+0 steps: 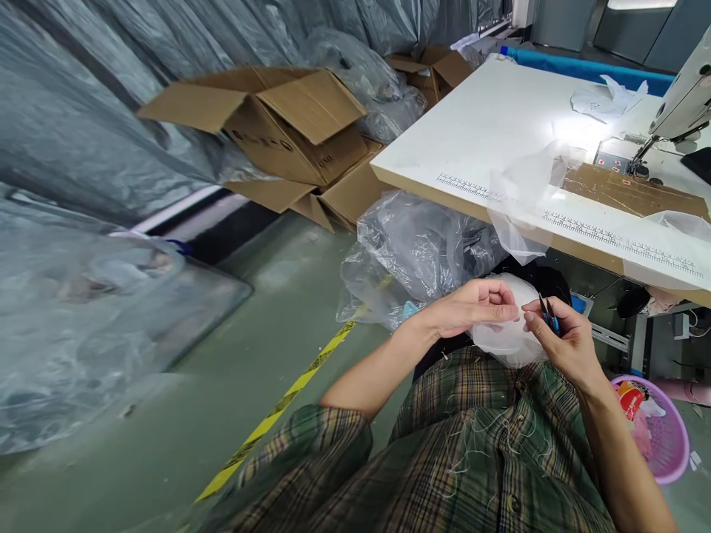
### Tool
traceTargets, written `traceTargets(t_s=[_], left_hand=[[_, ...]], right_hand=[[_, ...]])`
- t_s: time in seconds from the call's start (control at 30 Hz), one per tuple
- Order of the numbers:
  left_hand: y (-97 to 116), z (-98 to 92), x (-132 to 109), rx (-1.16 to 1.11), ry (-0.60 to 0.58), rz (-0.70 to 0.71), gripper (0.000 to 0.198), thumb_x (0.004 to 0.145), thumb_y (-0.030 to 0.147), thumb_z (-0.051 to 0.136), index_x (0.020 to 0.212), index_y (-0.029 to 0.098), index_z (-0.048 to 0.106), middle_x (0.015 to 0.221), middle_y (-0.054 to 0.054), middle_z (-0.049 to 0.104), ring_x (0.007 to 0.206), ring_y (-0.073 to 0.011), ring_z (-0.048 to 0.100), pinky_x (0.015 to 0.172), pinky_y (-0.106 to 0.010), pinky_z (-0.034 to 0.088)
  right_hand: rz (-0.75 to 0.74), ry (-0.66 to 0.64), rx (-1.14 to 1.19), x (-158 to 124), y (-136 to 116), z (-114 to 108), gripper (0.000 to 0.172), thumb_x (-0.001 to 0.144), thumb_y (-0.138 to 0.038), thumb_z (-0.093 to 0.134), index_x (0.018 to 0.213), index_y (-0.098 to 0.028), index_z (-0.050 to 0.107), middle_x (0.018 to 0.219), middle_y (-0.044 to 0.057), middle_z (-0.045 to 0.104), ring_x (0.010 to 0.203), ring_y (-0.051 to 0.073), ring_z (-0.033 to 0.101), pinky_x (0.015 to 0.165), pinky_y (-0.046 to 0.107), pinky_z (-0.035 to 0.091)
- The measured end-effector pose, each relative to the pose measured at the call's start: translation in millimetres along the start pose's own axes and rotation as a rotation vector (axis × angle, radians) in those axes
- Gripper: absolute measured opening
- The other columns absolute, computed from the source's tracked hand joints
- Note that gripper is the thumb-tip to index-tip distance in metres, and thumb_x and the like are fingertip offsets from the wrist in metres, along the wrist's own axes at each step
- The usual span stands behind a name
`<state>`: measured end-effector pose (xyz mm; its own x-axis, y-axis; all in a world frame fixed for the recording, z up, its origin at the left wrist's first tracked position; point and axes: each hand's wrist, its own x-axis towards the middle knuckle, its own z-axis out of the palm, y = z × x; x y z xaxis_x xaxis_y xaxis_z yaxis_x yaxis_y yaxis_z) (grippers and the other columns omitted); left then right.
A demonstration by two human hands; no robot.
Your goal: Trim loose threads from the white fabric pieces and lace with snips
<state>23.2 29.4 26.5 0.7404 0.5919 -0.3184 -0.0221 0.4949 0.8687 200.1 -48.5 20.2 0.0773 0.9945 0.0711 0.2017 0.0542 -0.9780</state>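
Above my lap, a bunched piece of white sheer fabric [508,342] hangs at my two hands. My left hand [481,307] is closed, thumb pressed to the fingers on the edge of this fabric; the exact pinch is hard to make out. Close to its right, my right hand [569,337] is closed around small blue-handled thread snips [549,317], their dark blades pointing up and away from me. The right thumb and index fingertip come together near the left fingertips, and a small pale bit shows between them. Loose threads lie on the plaid shirt.
A white sewing table [455,126] carries a sewing machine [678,104], brown card [633,192] and sheer fabric [525,200] draped over its edge. Open cartons [300,141] and clear plastic bags [411,244] stand left of it. A purple basket [675,437] sits on the floor at right.
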Motion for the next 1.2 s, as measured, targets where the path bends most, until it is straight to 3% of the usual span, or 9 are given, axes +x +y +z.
traceTargets(t_s=[0.1, 0.2, 0.33, 0.43, 0.67, 0.83, 0.97, 1.2], left_hand=[[11.2, 0.6, 3.0, 0.149, -0.037, 0.046, 0.037, 0.059, 0.03, 0.09, 0.082, 0.013, 0.066, 0.069, 0.003, 0.061, 0.062, -0.0062, 0.052, 0.058, -0.02, 0.04], [18.6, -0.2, 3.1, 0.342, -0.063, 0.072, 0.03, 0.063, 0.027, 0.086, 0.086, 0.013, 0.072, 0.061, 0.005, 0.057, 0.057, -0.0059, 0.047, 0.055, -0.02, 0.036], [21.3, -2.0, 2.0, 0.496, -0.077, 0.149, 0.02, 0.073, 0.03, 0.078, 0.087, 0.015, 0.078, 0.07, -0.002, 0.069, 0.063, -0.0096, 0.056, 0.059, -0.023, 0.043], [19.7, -3.3, 2.2, 0.527, -0.068, 0.207, 0.019, 0.077, 0.031, 0.075, 0.09, 0.018, 0.08, 0.085, -0.006, 0.075, 0.074, -0.0139, 0.063, 0.068, -0.026, 0.049], [11.3, 0.4, 5.6, 0.451, 0.045, 0.228, 0.015, 0.076, 0.03, 0.075, 0.079, 0.015, 0.075, 0.081, -0.004, 0.073, 0.076, -0.0131, 0.063, 0.071, -0.025, 0.049], [12.2, 8.6, 0.1, 0.39, 0.023, 0.158, 0.017, 0.08, 0.03, 0.069, 0.075, 0.014, 0.065, 0.07, -0.002, 0.068, 0.062, -0.0089, 0.058, 0.063, -0.022, 0.047], [13.9, 11.2, -2.3, 0.467, 0.035, 0.199, 0.014, 0.079, 0.026, 0.066, 0.073, 0.014, 0.064, 0.069, -0.002, 0.068, 0.061, -0.0085, 0.057, 0.062, -0.021, 0.045], [13.7, 13.5, -1.9, 0.616, 0.079, 0.236, 0.012, 0.079, 0.022, 0.062, 0.071, 0.015, 0.067, 0.067, -0.001, 0.068, 0.063, -0.0101, 0.057, 0.062, -0.022, 0.044]], right_hand=[[0.008, 0.033, -0.05, -2.9, 0.4, -1.8, 0.024, 0.081, -0.044, 0.067, 0.078, -0.02, 0.069, 0.065, 0.001, 0.064, 0.056, 0.013, 0.05, 0.05, 0.025, 0.041], [-0.005, 0.057, -0.067, -4.8, 1.4, -3.1, 0.022, 0.081, -0.041, 0.066, 0.079, -0.02, 0.069, 0.065, 0.0, 0.063, 0.056, 0.012, 0.05, 0.051, 0.024, 0.042], [-0.021, 0.062, -0.081, -5.6, 2.3, -2.7, 0.019, 0.082, -0.038, 0.065, 0.079, -0.02, 0.068, 0.066, 0.0, 0.062, 0.057, 0.012, 0.049, 0.052, 0.024, 0.042], [-0.006, 0.07, -0.089, -4.7, 3.1, -1.5, 0.022, 0.082, -0.042, 0.066, 0.078, -0.02, 0.065, 0.066, 0.0, 0.06, 0.056, 0.012, 0.048, 0.052, 0.024, 0.041], [0.057, 0.034, -0.053, -5.2, 5.5, 0.8, 0.037, 0.081, -0.056, 0.065, 0.073, -0.02, 0.061, 0.062, -0.001, 0.057, 0.05, 0.01, 0.04, 0.047, 0.023, 0.034], [0.169, -0.01, -0.007, -14.5, 13.2, 4.8, 0.064, 0.089, -0.076, 0.035, 0.064, -0.021, 0.055, 0.054, -0.002, 0.043, 0.049, 0.012, 0.036, 0.045, 0.026, 0.028], [0.153, 0.007, -0.058, -20.0, 17.4, 7.1, 0.062, 0.09, -0.076, 0.034, 0.063, -0.021, 0.048, 0.058, -0.001, 0.046, 0.054, 0.013, 0.039, 0.049, 0.026, 0.031], [0.051, -0.026, -0.244, -20.7, 8.9, 6.2, 0.059, 0.095, -0.069, 0.03, 0.065, -0.022, 0.05, 0.054, -0.002, 0.046, 0.049, 0.012, 0.039, 0.048, 0.026, 0.029]])
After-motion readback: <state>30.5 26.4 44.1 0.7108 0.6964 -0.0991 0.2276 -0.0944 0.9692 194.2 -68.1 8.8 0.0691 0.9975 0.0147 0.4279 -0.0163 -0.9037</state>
